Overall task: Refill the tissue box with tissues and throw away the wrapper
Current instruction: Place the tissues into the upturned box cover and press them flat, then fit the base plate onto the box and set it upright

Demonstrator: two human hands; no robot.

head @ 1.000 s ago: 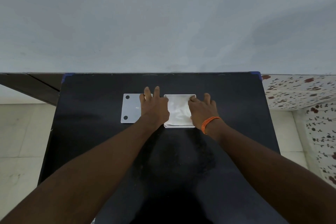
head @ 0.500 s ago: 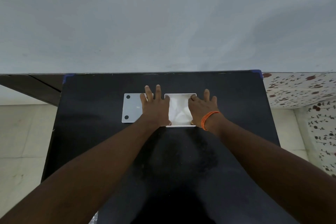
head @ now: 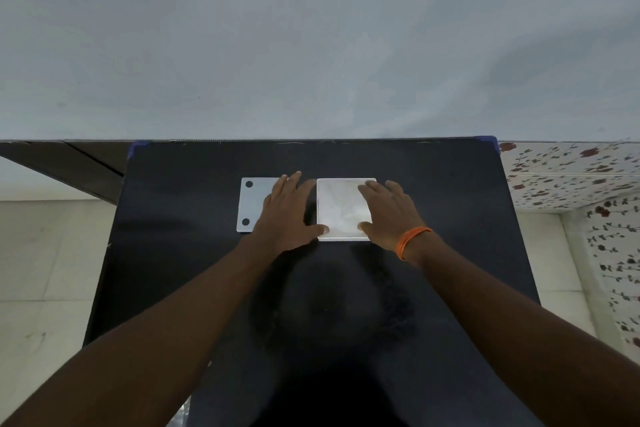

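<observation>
My left hand (head: 287,215) lies flat and spread, fingers covering the smooth grey lid (head: 254,204) with two round holes. My right hand (head: 389,213), also flat, presses the soft white tissues (head: 341,208) inside the square tissue box (head: 346,238) between both hands on the matte black counter (head: 194,253).

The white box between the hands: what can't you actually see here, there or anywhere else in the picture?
- White box, head view: its right side is covered by the right hand; whether tissues fill it is too pale and blurred to tell.
- Grey plate: its right part lies under the left hand.
- Wrapper: a shiny scrap at the table's near-left edge is cut off by the forearm and frame; unidentifiable.
</observation>
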